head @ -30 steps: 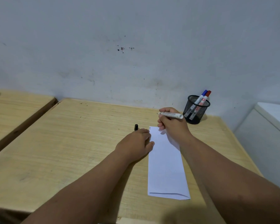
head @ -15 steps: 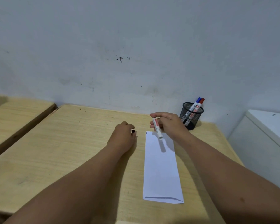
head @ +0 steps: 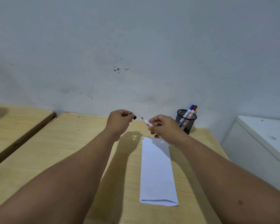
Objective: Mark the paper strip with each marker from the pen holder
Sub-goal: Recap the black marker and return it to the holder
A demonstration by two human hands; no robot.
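Observation:
A white paper strip [head: 157, 170] lies lengthwise on the wooden table [head: 68, 151], with a small black mark at its far left corner. Above its far end my right hand [head: 162, 126] holds an uncapped black marker [head: 146, 122], tip pointing left. My left hand [head: 120, 121] is raised beside it and pinches the black cap [head: 134, 117], a short gap from the tip. A black mesh pen holder [head: 186, 121] stands at the back right with a blue marker [head: 190, 109] and a red marker [head: 193, 110] in it.
A grey wall rises right behind the table. A second wooden table [head: 14, 120] stands to the left across a narrow gap. A white cabinet [head: 262, 143] stands to the right of the table.
My left hand picked the black cap off the table and lifted it. My right hand raised the marker off the paper and turned its tip towards the cap.

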